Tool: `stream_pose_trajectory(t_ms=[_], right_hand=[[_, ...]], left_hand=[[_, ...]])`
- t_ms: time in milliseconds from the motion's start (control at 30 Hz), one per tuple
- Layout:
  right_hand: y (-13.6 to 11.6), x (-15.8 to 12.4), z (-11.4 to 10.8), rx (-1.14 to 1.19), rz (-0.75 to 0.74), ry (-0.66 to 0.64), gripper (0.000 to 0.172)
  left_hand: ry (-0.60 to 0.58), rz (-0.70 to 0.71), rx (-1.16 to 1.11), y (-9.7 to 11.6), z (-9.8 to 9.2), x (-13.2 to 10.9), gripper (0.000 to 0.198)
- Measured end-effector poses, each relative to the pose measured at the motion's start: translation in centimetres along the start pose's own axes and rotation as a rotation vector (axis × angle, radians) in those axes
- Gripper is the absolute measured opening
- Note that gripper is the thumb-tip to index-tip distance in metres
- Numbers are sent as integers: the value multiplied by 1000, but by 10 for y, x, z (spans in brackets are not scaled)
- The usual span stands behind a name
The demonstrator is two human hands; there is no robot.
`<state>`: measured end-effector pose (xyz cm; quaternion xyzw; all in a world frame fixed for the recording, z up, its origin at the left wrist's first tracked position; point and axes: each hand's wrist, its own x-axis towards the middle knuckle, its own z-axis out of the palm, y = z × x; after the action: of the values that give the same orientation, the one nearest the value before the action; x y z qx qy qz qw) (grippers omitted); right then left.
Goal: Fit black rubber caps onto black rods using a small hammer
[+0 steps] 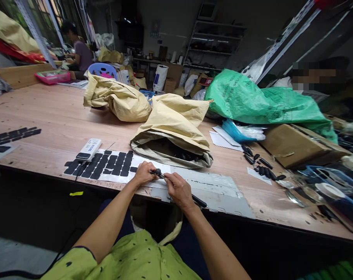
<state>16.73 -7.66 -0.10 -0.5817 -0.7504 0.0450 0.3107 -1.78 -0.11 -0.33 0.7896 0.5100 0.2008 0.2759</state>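
Observation:
My left hand (144, 174) is closed on a small black part (158, 171) with a rounded end, held just above the front edge of the table. Close beside it, my right hand (179, 190) grips a slim tool (200, 201); its metal shaft meets the black part, and a dark handle juts out behind the palm. Exactly how the tip touches the part is too small to tell. Beyond both hands lies a beige sack (176, 116), its mouth facing me with dark pieces inside. To the left, rows of flat black pieces (102, 165) lie on a white sheet.
A white device (89, 149) with a cable sits by the rows. Grey sheeting (223, 190) covers the table's front right. Loose black parts (261, 165), a cardboard box (299, 144) and a green sack (252, 97) are on the right. Another person (80, 52) sits at far left.

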Motion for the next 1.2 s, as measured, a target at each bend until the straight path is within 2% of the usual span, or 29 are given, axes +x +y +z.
stream_pose_trajectory(t_ms=[233,400,533,600,767,933,1200], right_hand=[[5,-2,-10,47,52,77,27],[11,-8,-13,35,85,-19,27],[20,6,-13,40,143,55,27],[27,18,-10,25,174,78,26],[46,37,9,-98,184,20,23],[50,36,25,-180,134,61,22],[46,35,25,-236,121,52,19]], left_hand=[[27,-7,-31,-2,4,1,20],[47,-3,-36,-1,5,0,21],[45,7,-24,1,3,-2,17],[49,10,-9,2,2,-3,17],[41,19,8,3,2,-4,24],[27,34,12,-1,3,-2,17],[-15,80,22,-5,1,-1,18]])
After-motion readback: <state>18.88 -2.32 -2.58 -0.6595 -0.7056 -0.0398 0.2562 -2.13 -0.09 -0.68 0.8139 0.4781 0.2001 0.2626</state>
